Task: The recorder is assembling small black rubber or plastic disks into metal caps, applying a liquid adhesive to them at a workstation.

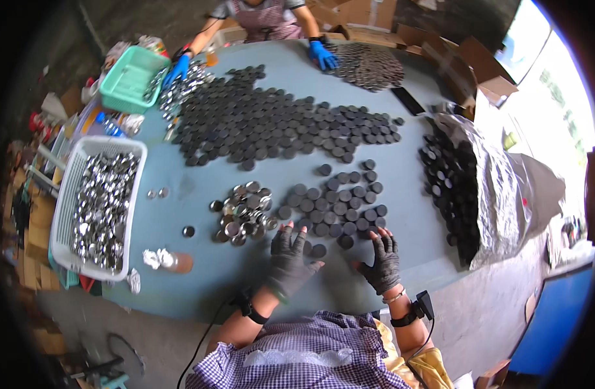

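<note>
My left hand (290, 264), in a dark fingerless glove, lies with its fingers stretched at the near edge of a loose group of round black caps (340, 209). A black cap or two show beside its thumb. To its upper left is a heap of shiny round metal caps (244, 214). My right hand (382, 264), gloved the same way, rests with fingers spread at the right near side of the same black caps. Neither hand holds anything that I can see. Beyond them spreads a large single layer of black caps (265, 123).
A white basket (139, 188) of metal caps stands at left, a green basket (109, 97) behind it. A silver bag (498, 194) spills black caps at right. Across the table (181, 285), a person's blue-gloved hands (322, 56) touch more pieces. A brown bottle (181, 262) lies near left.
</note>
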{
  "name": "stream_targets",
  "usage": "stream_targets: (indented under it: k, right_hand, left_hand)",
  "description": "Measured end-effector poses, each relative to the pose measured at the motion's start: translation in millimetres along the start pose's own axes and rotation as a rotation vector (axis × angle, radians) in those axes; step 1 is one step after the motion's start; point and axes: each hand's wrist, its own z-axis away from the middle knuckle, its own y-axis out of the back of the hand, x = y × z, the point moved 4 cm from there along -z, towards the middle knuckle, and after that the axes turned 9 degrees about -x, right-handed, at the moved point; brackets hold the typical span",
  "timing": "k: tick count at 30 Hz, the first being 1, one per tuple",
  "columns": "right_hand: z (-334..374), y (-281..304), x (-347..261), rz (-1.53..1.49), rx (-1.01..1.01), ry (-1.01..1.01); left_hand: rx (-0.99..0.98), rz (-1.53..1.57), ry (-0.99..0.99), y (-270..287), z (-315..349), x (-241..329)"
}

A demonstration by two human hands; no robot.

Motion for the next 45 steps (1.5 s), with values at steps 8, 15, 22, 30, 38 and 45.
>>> stream_targets:
  k: [8, 15, 22, 30, 38, 45]
  right_hand:
    - [-13, 4, 135, 0.17, 0.15, -0.272]
    - [-93, 78, 225, 0.345, 0.226, -0.493]
    - [-155, 80, 193, 0.092, -0.203, -0.732]
    - [-97, 0, 196, -0.501, 0.072, -0.278]
    - [-54, -28, 26, -0.28, 0.009, -0.093]
    - [-63, -4, 54, -0.229, 0.156, -0.118]
  left_hand:
    - [0.198, 0.031, -0.166, -26, -4, -5]
    - [0.215, 0.129, -0.019, -14, -10, -6]
    - [0.293, 0.045, -0.018, 0, 6, -12]
    - [0.377, 0.259, -0.159, 14, 23, 16]
    - [0.315, 0.378, -0.006, 21, 44, -3]
    - [0.32, 0.371, -0.05, -7, 38, -19]
